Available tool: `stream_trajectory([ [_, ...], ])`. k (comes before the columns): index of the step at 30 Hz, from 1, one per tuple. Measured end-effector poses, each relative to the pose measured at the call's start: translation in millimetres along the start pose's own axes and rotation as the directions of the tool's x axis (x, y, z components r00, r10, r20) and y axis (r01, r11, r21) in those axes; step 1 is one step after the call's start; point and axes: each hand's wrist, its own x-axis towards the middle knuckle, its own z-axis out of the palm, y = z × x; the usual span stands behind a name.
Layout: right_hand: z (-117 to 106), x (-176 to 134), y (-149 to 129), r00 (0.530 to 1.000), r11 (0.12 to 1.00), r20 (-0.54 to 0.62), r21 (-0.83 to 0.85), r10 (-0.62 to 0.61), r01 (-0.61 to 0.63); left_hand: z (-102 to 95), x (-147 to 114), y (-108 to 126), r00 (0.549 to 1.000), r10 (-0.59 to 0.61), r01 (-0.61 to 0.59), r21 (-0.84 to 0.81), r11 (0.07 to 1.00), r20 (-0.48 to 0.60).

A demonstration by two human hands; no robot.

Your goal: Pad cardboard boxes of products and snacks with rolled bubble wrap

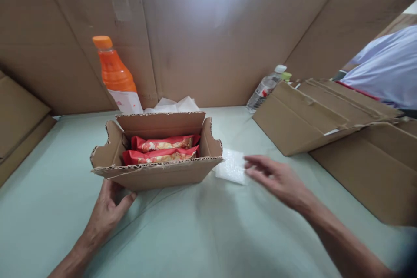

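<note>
A small open cardboard box [159,179] with torn upper edges stands on the pale green table. Inside it lie two red food packets [169,143], side by side. My left hand [110,204] grips the box's lower left corner, thumb at the front, fingers partly hidden by the box. Right of the box lies a flat piece of clear bubble wrap [231,167]. My right hand [272,177] is at its right edge, slightly blurred, with fingers apart; whether the fingertips touch the wrap I cannot tell.
Behind the box are an orange drink bottle [119,76] and white tissue [177,105]. A clear water bottle [265,89] leans near open cardboard boxes [293,117] at right. Cardboard walls [228,39] rise at the back. A person's pale sleeve [387,67] shows far right.
</note>
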Motion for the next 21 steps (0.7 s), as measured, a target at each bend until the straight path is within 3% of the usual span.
stream_trajectory([
  [2, 29, 6, -30, 0.982, 0.986, 0.128, 0.109, -0.138, 0.125, 2.9, 2, 8, 1.000, -0.023, 0.023, 0.008, 1.000, 0.002],
  [6, 74, 38, -64, 0.966, 0.965, 0.122, 0.160, -0.227, 0.206, 18.2, 22, 23, 0.999, 0.007, -0.005, 0.062, 0.998, -0.034],
  [9, 78, 60, -58, 0.968, 0.973, 0.136, 0.127, -0.211, 0.194, 32.4, 45, 29, 0.998, 0.056, -0.056, 0.008, 0.998, -0.026],
  [12, 70, 63, -34, 0.971, 0.972, 0.096, -0.069, -0.217, 0.224, 36.5, 49, 23, 0.999, 0.045, -0.046, -0.030, 0.998, -0.020],
  [15, 62, 52, 0, 0.968, 0.917, 0.102, -0.311, -0.230, 0.251, 27.1, 24, 11, 0.994, 0.015, -0.013, 0.023, 1.000, -0.110],
  [17, 59, 43, 20, 0.971, 0.900, 0.069, -0.366, -0.228, 0.237, 18.6, -4, 8, 0.988, -0.005, 0.019, 0.089, 0.996, -0.152],
  [19, 56, 32, 32, 0.971, 0.921, -0.020, -0.321, -0.238, 0.220, 14.2, -32, 11, 0.994, -0.052, 0.064, 0.130, 0.989, -0.094],
  [21, 53, 14, 30, 0.956, 0.941, -0.099, -0.230, -0.274, 0.246, 17.3, -55, 19, 0.986, -0.146, 0.141, 0.067, 0.988, 0.077],
])
